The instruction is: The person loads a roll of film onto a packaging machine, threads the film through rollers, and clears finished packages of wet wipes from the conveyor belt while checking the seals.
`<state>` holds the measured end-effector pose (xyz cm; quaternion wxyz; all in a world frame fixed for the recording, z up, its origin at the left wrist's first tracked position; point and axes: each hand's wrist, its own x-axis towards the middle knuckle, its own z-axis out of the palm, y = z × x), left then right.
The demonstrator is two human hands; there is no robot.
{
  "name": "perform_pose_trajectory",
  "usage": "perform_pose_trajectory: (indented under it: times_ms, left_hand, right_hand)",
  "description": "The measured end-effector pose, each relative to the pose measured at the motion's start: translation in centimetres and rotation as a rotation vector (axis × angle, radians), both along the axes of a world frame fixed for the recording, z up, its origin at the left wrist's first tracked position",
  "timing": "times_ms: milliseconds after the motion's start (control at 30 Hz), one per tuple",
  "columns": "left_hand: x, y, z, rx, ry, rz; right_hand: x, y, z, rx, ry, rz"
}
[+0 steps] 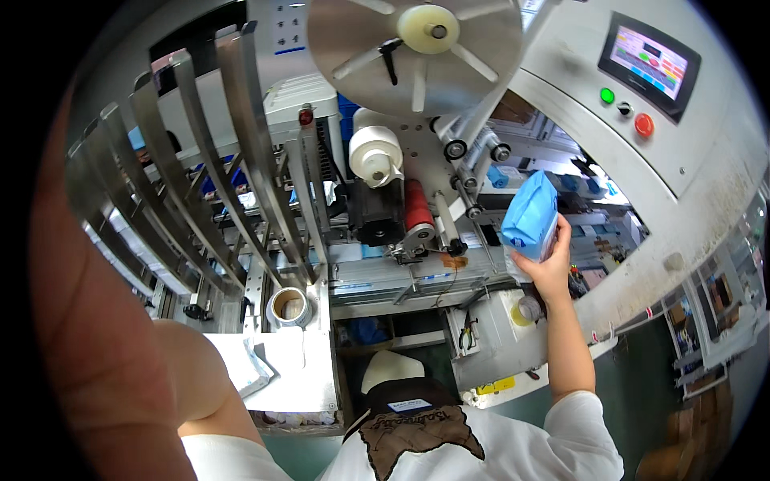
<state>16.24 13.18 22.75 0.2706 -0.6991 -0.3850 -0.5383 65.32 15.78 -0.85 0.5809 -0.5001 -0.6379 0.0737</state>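
My right hand (550,271) is raised at the right side of the machine. Its fingers and thumb are wrapped round the lower end of a blue soft pack (531,210), which stands tilted upward with white on its lower side. Very close to the camera, my left hand (100,361) fills the left edge as a large blurred shape. Its fingers are mostly cut off, so what it touches or holds does not show. Nearest to my left forearm is a white and pale-blue pack (255,370) on the white ledge.
A big metal reel disc (361,72) overhangs the rollers and a red roller (417,207). Tall curved metal guides (257,152) stand left. On the ledge sits a tape roll (281,297). A control screen (648,66) and red button (644,125) are at upper right. Pliers (467,330) lie below.
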Motion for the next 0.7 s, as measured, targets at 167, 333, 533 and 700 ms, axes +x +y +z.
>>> perform_pose_trajectory:
  times_ms: [167, 333, 533, 700]
  left_hand:
    - [1.3, -6.9, -1.7, 0.271, -0.085, -0.089]
    - [3.3, -8.3, -6.7, 0.227, -0.237, -0.248]
    - [8.2, -5.5, -24.8, -0.786, -0.84, -0.593]
    - [11.4, -10.2, -29.8, -1.128, -1.695, -0.937]
  right_hand:
    - [-4.1, 1.6, 0.0, -0.054, 0.061, 0.263]
    - [-7.1, 2.1, -0.7, -0.112, -0.032, 0.469]
    - [-14.7, -0.6, 0.1, 0.045, -0.431, 0.625]
    - [-21.5, -2.2, -0.9, 0.18, -0.81, 0.855]
